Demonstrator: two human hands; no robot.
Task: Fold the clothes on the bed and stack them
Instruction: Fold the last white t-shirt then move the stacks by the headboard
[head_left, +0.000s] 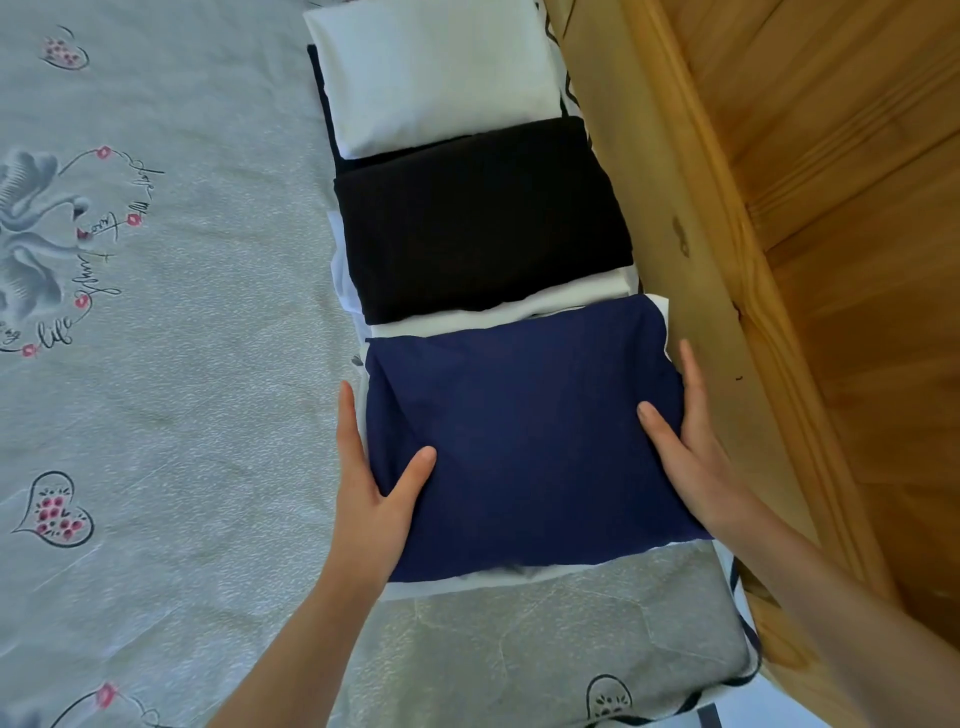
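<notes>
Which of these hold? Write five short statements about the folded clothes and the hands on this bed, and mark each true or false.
1. Both hands hold the navy blue folded garment, the left hand on its left edge and the right hand on its right edge. True.
2. The black folded garment lies nearer the person than the navy one. False: it lies farther away, between the navy one and the white folded garment.
3. The folded clothes lie in a row along the wooden bed frame. True.
4. The bed sheet is plain. False: it shows printed hearts, flowers and writing.
5. The right hand is lifted clear of the cloth. False: its thumb lies on top of the navy garment.
</notes>
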